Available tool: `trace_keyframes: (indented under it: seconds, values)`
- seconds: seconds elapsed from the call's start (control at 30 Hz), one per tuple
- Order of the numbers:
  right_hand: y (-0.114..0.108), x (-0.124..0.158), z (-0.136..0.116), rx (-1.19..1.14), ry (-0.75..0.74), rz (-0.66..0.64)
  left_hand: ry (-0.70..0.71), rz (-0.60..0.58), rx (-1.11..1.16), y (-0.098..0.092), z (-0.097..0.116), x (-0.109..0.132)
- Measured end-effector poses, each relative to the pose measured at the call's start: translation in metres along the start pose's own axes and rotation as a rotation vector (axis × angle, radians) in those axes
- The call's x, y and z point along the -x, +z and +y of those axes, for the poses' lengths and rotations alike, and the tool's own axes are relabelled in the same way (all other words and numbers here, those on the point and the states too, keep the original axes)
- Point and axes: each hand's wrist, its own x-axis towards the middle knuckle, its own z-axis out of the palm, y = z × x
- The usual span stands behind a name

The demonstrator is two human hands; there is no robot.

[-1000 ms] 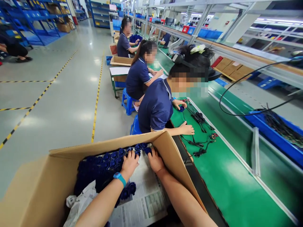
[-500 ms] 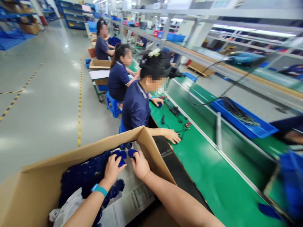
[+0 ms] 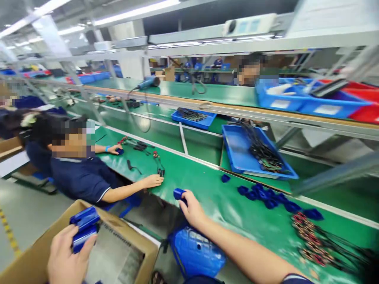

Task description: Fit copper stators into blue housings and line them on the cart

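While what look like two stacked blue parts [image 3: 85, 219] are held in the grip of the left hand [image 3: 65, 252] at eight o'clock, over the cardboard box [image 3: 151, 250], another blue piece [image 3: 179, 193] is pinched by the right hand [image 3: 192, 209] at six o'clock, near the desk [image 3: 204, 177]. Both loads are best kept firm and level; the left hand's base is cut off, and the box's inside is partly hidden.
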Motion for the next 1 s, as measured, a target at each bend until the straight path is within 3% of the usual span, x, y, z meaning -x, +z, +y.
trace_keyframes:
  seconds: [0.07,0.13,0.2,0.27,0.37,0.43,0.5,0.63,0.77,0.83,0.9,1.0]
  values:
    - [-0.045,0.023,0.078,0.2,0.178,-0.023,0.182,-0.102,0.092,0.049,0.071,-0.013]
    - [-0.081,0.05,0.143,0.399,0.319,-0.096,0.351,-0.267,0.145,0.111,0.143,-0.008]
    - [-0.105,0.069,0.19,0.558,0.399,-0.191,0.507,-0.514,0.123,0.178,0.21,0.011]
    - [-0.117,0.074,0.22,0.635,0.419,-0.254,0.674,-0.802,0.025,0.241,0.266,0.037]
    - [-0.12,0.051,0.242,0.64,0.382,-0.259,0.758,-0.959,-0.042,0.315,0.321,0.069]
    - [-0.119,0.025,0.247,0.64,0.347,-0.25,0.745,-0.99,-0.082,0.347,0.342,0.077]
    - [-0.118,-0.002,0.25,0.641,0.316,-0.243,0.707,-0.994,-0.131,0.367,0.356,0.075]
    - [-0.121,-0.027,0.253,0.652,0.274,-0.141,0.666,-0.966,-0.161,0.387,0.378,0.058]
    - [-0.121,0.001,0.252,0.583,0.291,0.101,0.636,-0.953,-0.097,0.379,0.393,0.05]
    - [-0.119,0.021,0.247,0.521,0.248,0.211,0.591,-0.939,-0.069,0.356,0.388,0.045]
    - [-0.117,0.031,0.234,0.45,0.154,0.298,0.569,-0.893,0.005,0.319,0.368,0.034]
    - [-0.104,0.02,0.186,0.313,0.026,0.347,0.578,-0.649,0.267,0.235,0.302,0.001]
